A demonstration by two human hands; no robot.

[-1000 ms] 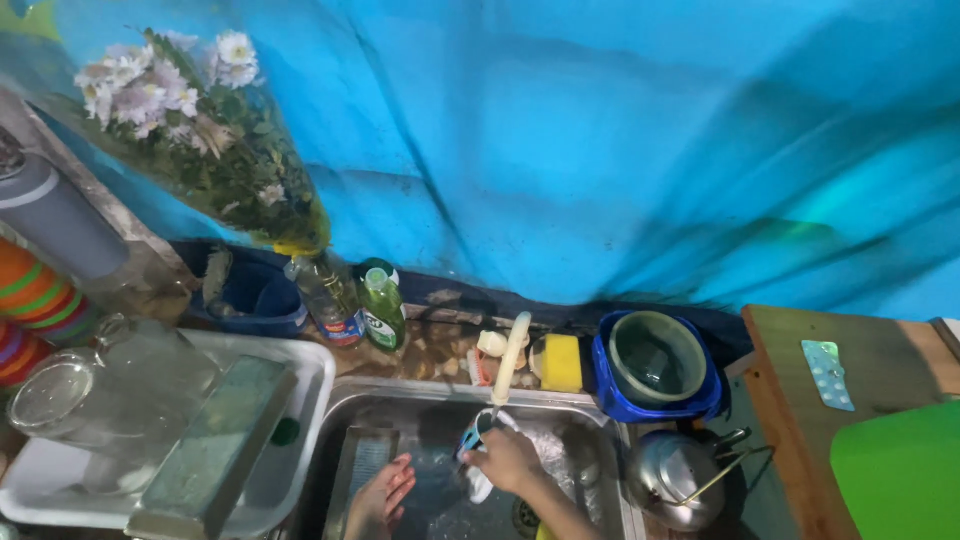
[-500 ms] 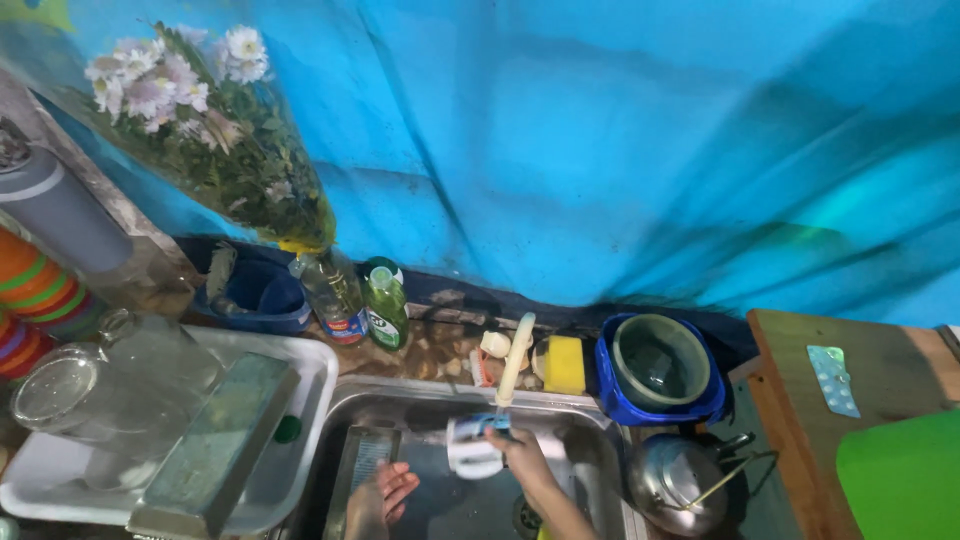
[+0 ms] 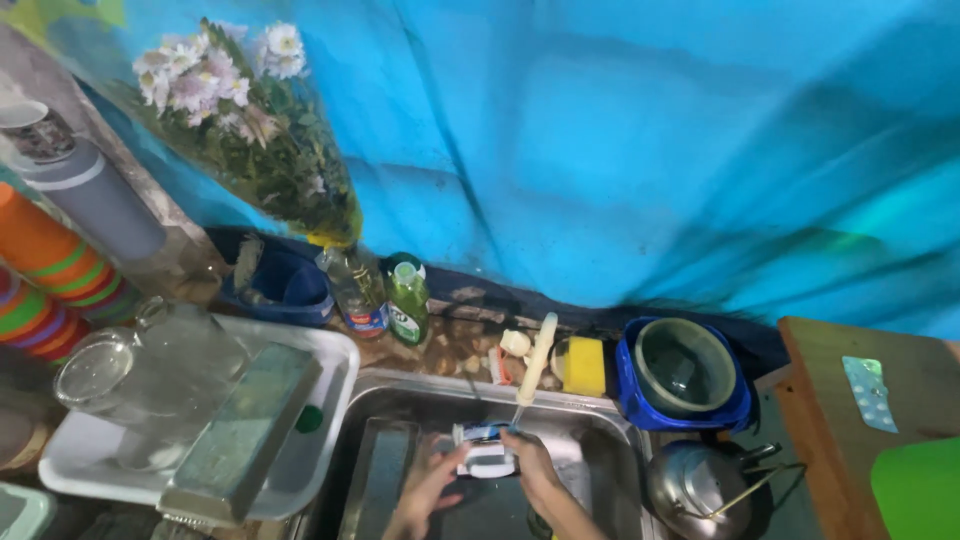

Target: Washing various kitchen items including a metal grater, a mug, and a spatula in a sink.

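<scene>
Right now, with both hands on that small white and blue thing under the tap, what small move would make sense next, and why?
Probably turn the small white and blue object over beneath the tap. The left hand and right hand both grip it over the sink, right under the spout, so the far side looks unrinsed. Whether water is running is too blurred to tell.

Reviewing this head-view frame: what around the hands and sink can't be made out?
- Small white and blue object: kind unclear; blurred, partly covered by the right hand and left hand.
- Each hand's grip on it: fingers too blurred to read.
- Sink bottom and forearms: cut off by the lower frame edge.
- Water from the tap: too faint to tell.
- Kettle: lower part cropped.
</scene>
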